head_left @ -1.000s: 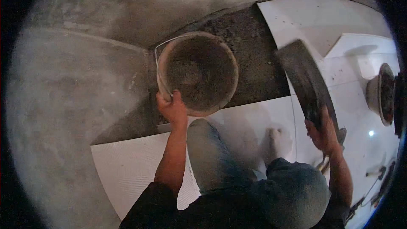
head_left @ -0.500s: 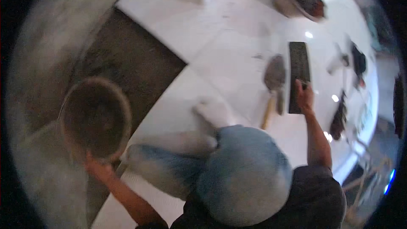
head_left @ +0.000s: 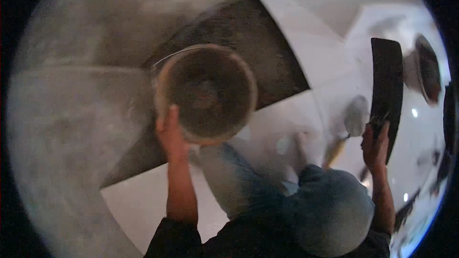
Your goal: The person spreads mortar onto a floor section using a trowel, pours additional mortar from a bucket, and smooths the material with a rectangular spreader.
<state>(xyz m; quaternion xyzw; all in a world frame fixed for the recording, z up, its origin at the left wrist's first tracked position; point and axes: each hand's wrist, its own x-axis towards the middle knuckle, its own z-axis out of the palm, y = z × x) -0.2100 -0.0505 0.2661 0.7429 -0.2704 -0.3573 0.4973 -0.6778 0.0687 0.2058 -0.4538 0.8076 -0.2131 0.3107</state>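
Note:
My left hand is closed on the near left rim of a round bucket, thumb over the edge. The bucket's mouth faces up toward me; its inside is dark, and what lies at the bottom is too blurred to tell. On the right, my right hand grips a long dark rectangular float, its flat board pointing away from me. Beside that hand, a pointing trowel with a yellowish wooden handle lies on the white tiles.
Beyond the bucket, a dark patch of floor borders the white tiles. Grey bare concrete spreads to the left. A second bucket with dark contents stands at the far right. My bent knees are at the lower middle.
The view has swung left, so tiles and trowel sit farther right. The left hand's bucket appears nearer the middle. The float looks larger and slightly tilted; both hands keep their holds.

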